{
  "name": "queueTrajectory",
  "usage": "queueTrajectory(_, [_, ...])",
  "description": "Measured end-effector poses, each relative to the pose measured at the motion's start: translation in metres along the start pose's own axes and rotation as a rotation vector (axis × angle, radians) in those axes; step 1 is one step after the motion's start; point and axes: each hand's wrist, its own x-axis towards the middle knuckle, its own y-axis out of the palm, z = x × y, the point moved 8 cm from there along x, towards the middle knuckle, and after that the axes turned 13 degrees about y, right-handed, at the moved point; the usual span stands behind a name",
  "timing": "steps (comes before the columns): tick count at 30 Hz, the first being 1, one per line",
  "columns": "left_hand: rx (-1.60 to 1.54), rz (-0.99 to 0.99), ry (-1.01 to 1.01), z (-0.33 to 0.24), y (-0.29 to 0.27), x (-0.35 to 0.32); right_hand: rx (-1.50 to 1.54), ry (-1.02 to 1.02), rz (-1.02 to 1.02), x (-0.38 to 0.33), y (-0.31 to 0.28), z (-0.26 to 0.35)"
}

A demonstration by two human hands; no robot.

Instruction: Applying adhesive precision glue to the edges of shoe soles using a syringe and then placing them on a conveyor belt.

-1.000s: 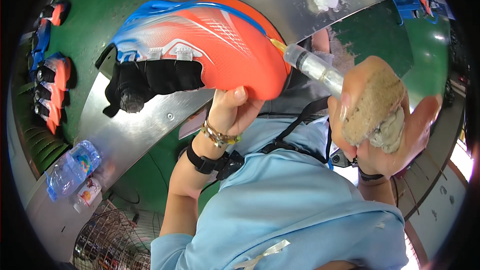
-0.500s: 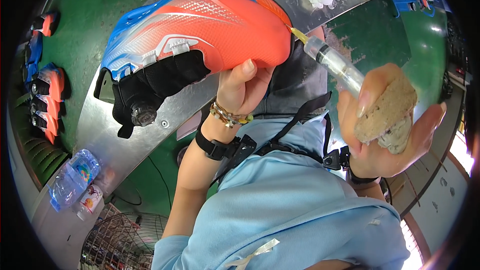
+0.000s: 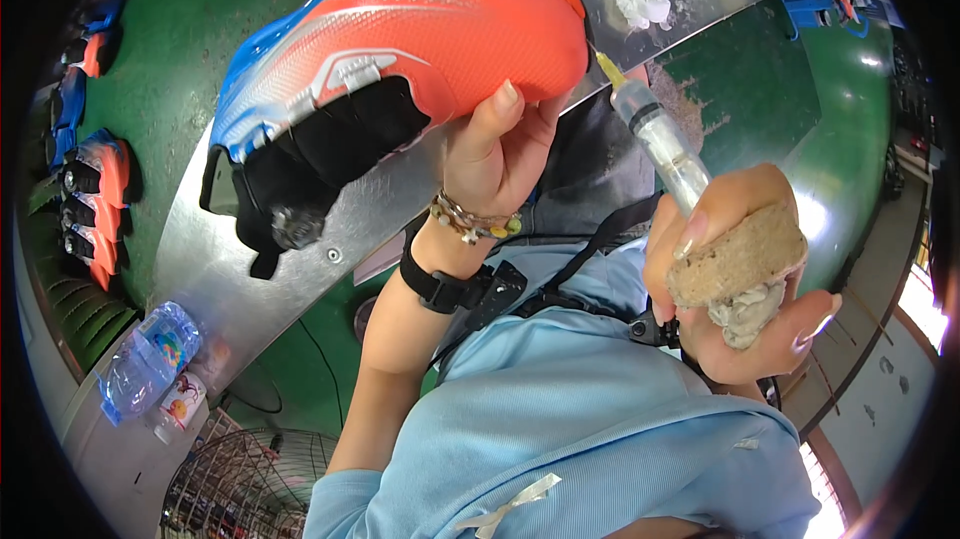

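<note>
An orange sports shoe (image 3: 440, 49) with a blue sole edge and a black collar is tilted sideways over the metal bench. My left hand (image 3: 495, 154) grips it from below near the toe, thumb on the orange upper. In my right hand (image 3: 735, 269) is a clear syringe (image 3: 665, 144) with a yellow needle hub, its needle tip close to the sole edge at the toe; whether it touches I cannot tell. That same hand also clasps a worn tan block (image 3: 738, 257) and a greyish wad (image 3: 750, 314) against the palm.
The metal bench (image 3: 200, 269) bears a crumpled white wad (image 3: 642, 4) at its far side. A clear plastic bottle (image 3: 150, 364) lies at the near left, above a wire basket (image 3: 240, 484). More orange shoes (image 3: 100, 204) stand along the left.
The syringe has come down and left with my right hand, and its needle has drawn back a little from the toe edge. The shoe has tilted and risen slightly.
</note>
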Motion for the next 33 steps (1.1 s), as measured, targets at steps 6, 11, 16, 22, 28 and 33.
queueTrajectory(6, [0.071,-0.28,-0.064,-0.018,0.042,-0.004,0.037,-0.296,0.146,0.009,0.006,0.001])
queueTrajectory(11, [0.16,-0.446,-0.211,-0.026,0.047,-0.011,0.088,-0.576,0.303,0.002,0.01,0.012])
queueTrajectory(16, [0.229,-0.45,-0.175,-0.034,0.054,-0.01,-0.094,-0.738,0.261,-0.006,0.016,0.018])
queueTrajectory(22, [0.244,-0.431,-0.189,-0.034,0.057,-0.008,-0.117,-0.787,0.234,-0.006,0.016,0.018])
queueTrajectory(28, [0.202,-0.469,-0.214,-0.031,0.057,-0.005,-0.135,-0.759,0.234,-0.005,0.014,0.016])
queueTrajectory(33, [0.163,-0.427,-0.178,-0.032,0.058,-0.001,-0.12,-0.733,0.291,-0.001,0.011,0.01])
